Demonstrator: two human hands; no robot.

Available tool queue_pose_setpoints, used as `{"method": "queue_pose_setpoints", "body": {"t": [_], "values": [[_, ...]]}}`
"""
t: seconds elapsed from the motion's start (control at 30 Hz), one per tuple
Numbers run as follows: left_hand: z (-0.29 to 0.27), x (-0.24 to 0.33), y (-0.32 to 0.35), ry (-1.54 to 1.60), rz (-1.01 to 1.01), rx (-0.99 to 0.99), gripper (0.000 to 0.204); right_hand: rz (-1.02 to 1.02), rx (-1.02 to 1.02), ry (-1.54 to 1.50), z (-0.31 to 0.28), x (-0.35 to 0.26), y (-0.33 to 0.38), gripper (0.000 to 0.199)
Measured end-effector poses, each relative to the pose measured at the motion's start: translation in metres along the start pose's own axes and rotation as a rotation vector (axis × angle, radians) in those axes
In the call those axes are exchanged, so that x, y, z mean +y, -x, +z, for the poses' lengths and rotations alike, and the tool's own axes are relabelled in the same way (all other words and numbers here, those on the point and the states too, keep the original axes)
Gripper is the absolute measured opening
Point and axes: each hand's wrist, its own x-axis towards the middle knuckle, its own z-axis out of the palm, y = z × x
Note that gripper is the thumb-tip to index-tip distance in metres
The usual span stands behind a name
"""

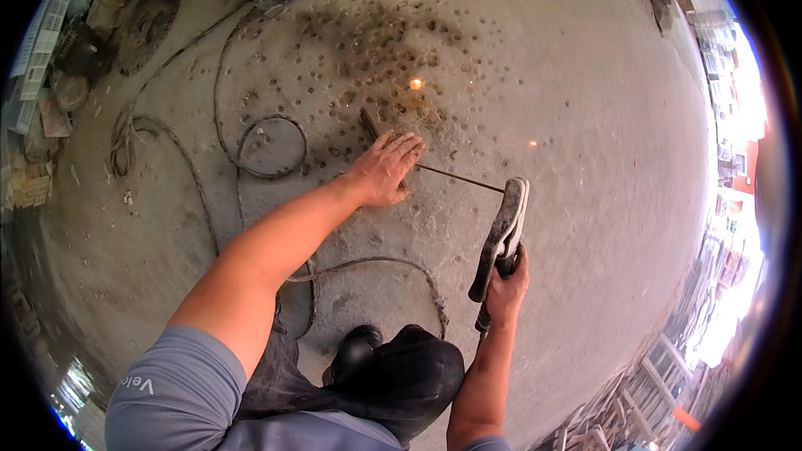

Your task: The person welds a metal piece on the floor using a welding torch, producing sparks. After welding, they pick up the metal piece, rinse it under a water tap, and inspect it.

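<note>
Over pitted concrete [585, 108], right fingers [521, 266] clasp an electrode holder [503, 225], left fingers [404, 147] together, grip unclear

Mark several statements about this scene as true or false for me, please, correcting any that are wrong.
1. The right hand holds a dark, pale-edged electrode holder. True.
2. A thin, straight, brown metal rod extends from the electrode holder toward the left hand. True.
3. The left hand covers part of a narrow, dark metal bar in this view. True.
4. The grey concrete floor is smooth throughout. False: dark pits mark part of it.
5. The round loop of dark cable lies right of the rod. False: it lies left.
</note>
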Motion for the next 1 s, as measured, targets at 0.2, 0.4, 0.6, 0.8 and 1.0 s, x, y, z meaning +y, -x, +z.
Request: {"method": "queue_pose_setpoints", "body": {"t": [0.2,0.4,0.6,0.8,1.0], "values": [[-0.001,-0.001,0.002,0.057,-0.032,0.011,0.092,0.007,-0.012,0.010,-0.003,-0.005,0.009,0.060],[-0.011,-0.004,0.000,0.078,-0.063,0.011,0.093,-0.290,-0.018,0.234,-0.006,-0.002,0.007,0.061],[-0.020,0.005,-0.023,0.397,-0.192,0.258,0.082,0.480,-0.137,-0.522,-0.024,0.021,-0.002,0.047],[-0.088,-0.063,-0.027,0.806,-0.507,0.928,0.065,-0.165,0.037,0.090,-0.045,0.019,-0.013,0.057],[-0.086,-0.068,-0.014,0.640,-0.554,0.801,0.063,0.031,0.071,-0.190,-0.071,-0.014,-0.023,0.050]]}}
